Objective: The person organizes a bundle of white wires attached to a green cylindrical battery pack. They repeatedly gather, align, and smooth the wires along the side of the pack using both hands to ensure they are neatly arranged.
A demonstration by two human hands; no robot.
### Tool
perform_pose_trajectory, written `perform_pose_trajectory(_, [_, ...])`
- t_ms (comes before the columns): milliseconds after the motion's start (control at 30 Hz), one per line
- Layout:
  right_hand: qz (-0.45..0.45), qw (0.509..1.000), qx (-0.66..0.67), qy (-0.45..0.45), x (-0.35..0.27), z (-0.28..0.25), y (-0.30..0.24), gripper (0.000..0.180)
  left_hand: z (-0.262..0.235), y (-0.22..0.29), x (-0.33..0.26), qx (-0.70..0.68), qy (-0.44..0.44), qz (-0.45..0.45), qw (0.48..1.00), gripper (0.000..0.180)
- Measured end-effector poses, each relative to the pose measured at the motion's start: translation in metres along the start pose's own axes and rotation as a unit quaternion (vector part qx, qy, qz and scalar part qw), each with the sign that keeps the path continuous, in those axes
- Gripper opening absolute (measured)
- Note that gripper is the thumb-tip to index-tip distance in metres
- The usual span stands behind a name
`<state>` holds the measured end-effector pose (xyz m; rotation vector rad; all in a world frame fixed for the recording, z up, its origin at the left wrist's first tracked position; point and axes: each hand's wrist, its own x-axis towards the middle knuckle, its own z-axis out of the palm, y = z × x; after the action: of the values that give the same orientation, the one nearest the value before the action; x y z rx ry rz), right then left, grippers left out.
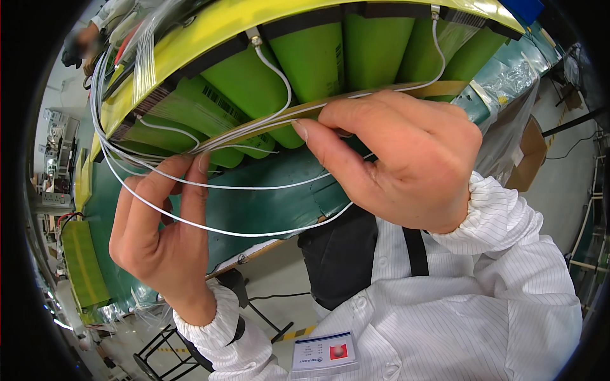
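A battery pack of green cylindrical cells with a yellow top plate lies across the far side of the bench. Thin white wires run from metal terminals on the plate's edge and gather along a tan strip on the cells. My left hand pinches the wire bundle at the pack's near left corner. Further right, my right hand has thumb and forefinger closed on the wires against the strip. Two loose white wires hang in loops between my hands. My right fingertips are partly hidden.
Under the pack is a green bench mat. More wires bundle at the pack's left end. A yellow-green piece lies further left. Clear plastic and a cardboard box are at the right. Another person's sleeve shows far left.
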<state>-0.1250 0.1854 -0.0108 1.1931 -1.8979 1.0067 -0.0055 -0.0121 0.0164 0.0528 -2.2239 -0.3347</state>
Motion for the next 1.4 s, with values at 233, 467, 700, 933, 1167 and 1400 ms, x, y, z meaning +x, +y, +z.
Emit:
perform_pose_trajectory(233, [-0.006, 1.000, -0.013, 0.004, 0.000, 0.000, 0.000, 0.016, 0.000, 0.001, 0.002, -0.017, 0.000, -0.042, 0.999, 0.020])
perform_pose_trajectory(467, [-0.017, 0.999, -0.012, 0.032, -0.004, 0.005, 0.002, 0.016, 0.003, 0.009, 0.002, -0.008, 0.005, -0.136, 0.991, 0.020])
perform_pose_trajectory(700, [-0.085, 0.993, -0.009, 0.078, -0.008, 0.016, 0.012, 0.018, 0.007, 0.009, 0.002, -0.001, 0.024, -0.136, 0.990, 0.022])
perform_pose_trajectory(933, [-0.108, 0.990, -0.008, 0.090, -0.011, 0.016, 0.016, 0.020, 0.008, 0.009, 0.001, -0.001, 0.028, -0.141, 0.990, 0.022])
perform_pose_trajectory(1167, [-0.084, 0.992, 0.007, 0.089, -0.012, 0.014, 0.014, 0.013, 0.005, 0.011, 0.002, 0.003, 0.011, -0.148, 0.989, 0.021])
perform_pose_trajectory(1400, [-0.108, 0.990, 0.020, 0.089, -0.013, 0.011, 0.021, 0.012, 0.006, 0.010, 0.003, 0.014, 0.009, -0.126, 0.992, 0.020])
